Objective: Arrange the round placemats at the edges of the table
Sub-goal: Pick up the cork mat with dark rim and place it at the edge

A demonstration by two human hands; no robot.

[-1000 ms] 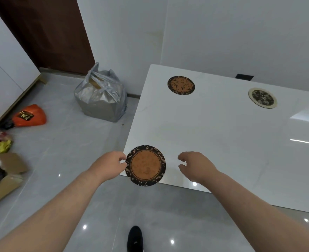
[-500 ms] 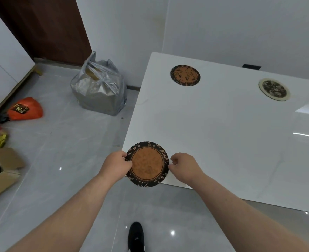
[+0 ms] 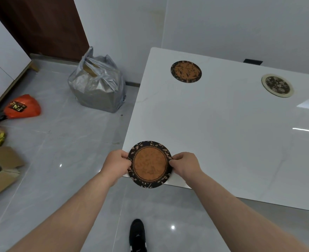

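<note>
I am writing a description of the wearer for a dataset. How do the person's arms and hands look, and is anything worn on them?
Both forearms are bare: no sleeves show. The left hand and right hand wear no gloves, and no rings, watch or bracelet are visible.

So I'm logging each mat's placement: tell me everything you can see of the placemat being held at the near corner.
The near placemat is a flat round disc with a cork-like brown centre inside a black border printed with pale leaves. It lies at the white table's near left corner, its near edge hanging past the table's edge. The left hand pinches its left rim and the right hand its right rim. Nothing rests on it.
</note>
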